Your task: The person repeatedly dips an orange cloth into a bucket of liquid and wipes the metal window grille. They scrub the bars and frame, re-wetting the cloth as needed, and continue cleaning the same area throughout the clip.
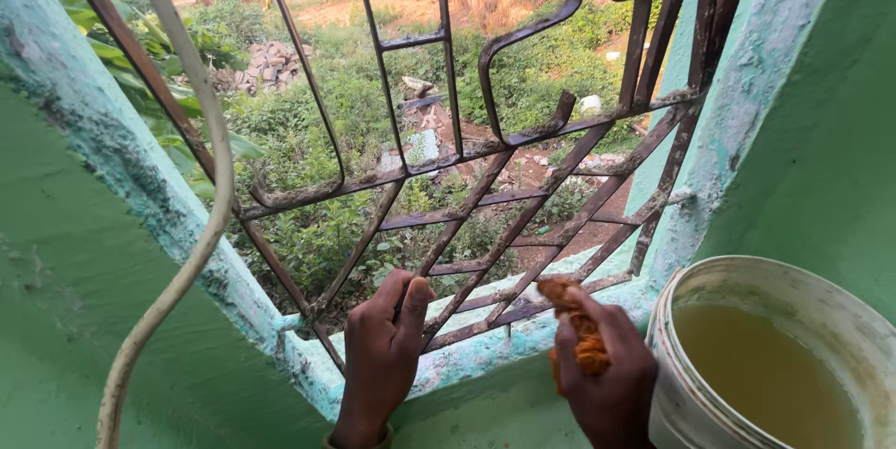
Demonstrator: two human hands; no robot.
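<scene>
My left hand (381, 356) grips a lower bar of a rusty iron window grille (485, 197), fingers wrapped around it just above the pale green sill (485, 344). My right hand (607, 374) is closed on a crumpled orange cloth (581, 328), which it presses against a slanted bar at the grille's bottom right. Both hands sit at the bottom edge of the head view, about a hand's width apart.
A white bucket (719, 286) of murky yellowish water stands at the lower right, touching my right hand's side. A pale cable (201, 122) hangs down the left. Green painted walls (821, 132) frame the window; bushes, rubble and buildings lie outside.
</scene>
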